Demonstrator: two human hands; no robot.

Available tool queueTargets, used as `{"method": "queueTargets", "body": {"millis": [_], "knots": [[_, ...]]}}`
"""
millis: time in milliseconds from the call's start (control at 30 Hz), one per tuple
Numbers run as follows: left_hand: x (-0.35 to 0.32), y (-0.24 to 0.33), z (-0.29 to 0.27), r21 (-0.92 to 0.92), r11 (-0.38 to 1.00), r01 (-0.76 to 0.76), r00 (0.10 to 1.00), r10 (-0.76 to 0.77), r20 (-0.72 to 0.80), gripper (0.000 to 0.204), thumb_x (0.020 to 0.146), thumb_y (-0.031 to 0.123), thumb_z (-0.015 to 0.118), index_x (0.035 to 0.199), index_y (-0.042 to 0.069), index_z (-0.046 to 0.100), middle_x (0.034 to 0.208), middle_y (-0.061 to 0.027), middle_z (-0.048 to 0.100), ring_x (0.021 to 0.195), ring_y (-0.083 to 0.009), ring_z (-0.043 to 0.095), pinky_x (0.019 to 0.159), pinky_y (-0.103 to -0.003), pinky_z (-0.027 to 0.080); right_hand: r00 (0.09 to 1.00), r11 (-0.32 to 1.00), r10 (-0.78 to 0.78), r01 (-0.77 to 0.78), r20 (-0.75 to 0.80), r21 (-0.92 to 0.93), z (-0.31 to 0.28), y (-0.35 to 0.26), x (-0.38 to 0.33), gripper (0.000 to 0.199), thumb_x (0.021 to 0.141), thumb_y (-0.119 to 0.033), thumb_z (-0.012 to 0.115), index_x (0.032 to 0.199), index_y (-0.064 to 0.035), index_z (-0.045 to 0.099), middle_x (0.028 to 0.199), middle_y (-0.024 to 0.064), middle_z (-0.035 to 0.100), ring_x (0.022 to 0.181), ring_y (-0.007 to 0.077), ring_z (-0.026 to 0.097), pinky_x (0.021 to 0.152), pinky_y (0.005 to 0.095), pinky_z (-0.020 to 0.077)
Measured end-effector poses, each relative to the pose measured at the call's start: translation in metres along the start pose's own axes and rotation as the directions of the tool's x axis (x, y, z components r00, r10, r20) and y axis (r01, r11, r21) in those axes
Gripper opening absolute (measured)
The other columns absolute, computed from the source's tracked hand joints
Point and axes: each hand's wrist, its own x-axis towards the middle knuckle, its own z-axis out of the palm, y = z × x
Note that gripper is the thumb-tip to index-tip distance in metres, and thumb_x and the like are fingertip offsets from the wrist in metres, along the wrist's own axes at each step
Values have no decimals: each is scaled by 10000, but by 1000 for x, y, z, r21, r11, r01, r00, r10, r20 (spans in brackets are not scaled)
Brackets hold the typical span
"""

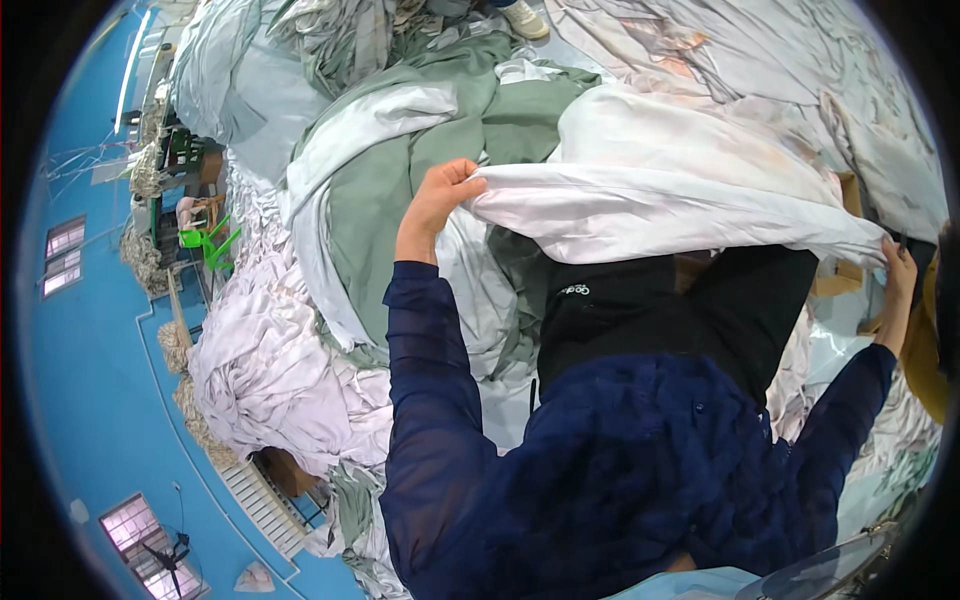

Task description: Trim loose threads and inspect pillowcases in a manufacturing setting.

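Between my two hands a white cloth (640, 212) is stretched across above my lap. My left hand (440, 195) pinches one end of its edge between thumb and fingers. At the far right my right hand (899, 268) grips the other end, its fingers closed on the fabric. Beyond my hands the pale cloth spreads on over the pile. To the left of it lies a heap of green fabric (390, 200) with a white border folded over it. Part of the green fabric is hidden behind the stretched cloth.
Crumpled pale fabric (290, 360) is heaped at the left, with more grey-white cloth (740, 50) at the far right. A green plastic chair (212, 243) stands near the blue wall (90, 330). A person's shoe (526, 19) shows at the top. Something yellow (922, 350) is at the right edge.
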Motion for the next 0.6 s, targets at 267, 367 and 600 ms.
{"method": "queueTargets", "body": {"millis": [267, 367, 600], "knots": [[-3, 6, 1, -44, 999, -22, 1000, 21, -20, 101, 850, 127, 693, 847, 43, 636, 792, 43, 629, 715, -35, 527, 677, -200, 409, 1000, 1000, 20, -20, -5, 8, -1, 2, 1, 176, 862, -185, 712, 947, -33, 681, 859, -23, 637, 785, 66, 553, 698, 226, 419], [-13, 11, 5, -14, 999, -45, 998, 45, -39, 76, 858, 104, 668, 852, 44, 620, 786, 39, 620, 697, -37, 520, 664, -197, 404, 999, 995, 13, -19, -52, -103, 7, -8, -2, 187, 838, -169, 739, 935, -24, 674, 857, -12, 642, 766, 76, 561, 697, 226, 427], [-73, 90, 92, -270, 931, -246, 969, 236, -70, 49, 883, 74, 618, 882, 32, 593, 763, 41, 583, 672, -20, 488, 589, -177, 365, 805, 811, -452, 193, -384, -552, -91, -61, 40, 502, 824, -279, 706, 1208, 30, 613, 1096, 92, 650, 1016, 176, 577, 902, 285, 431]]}}
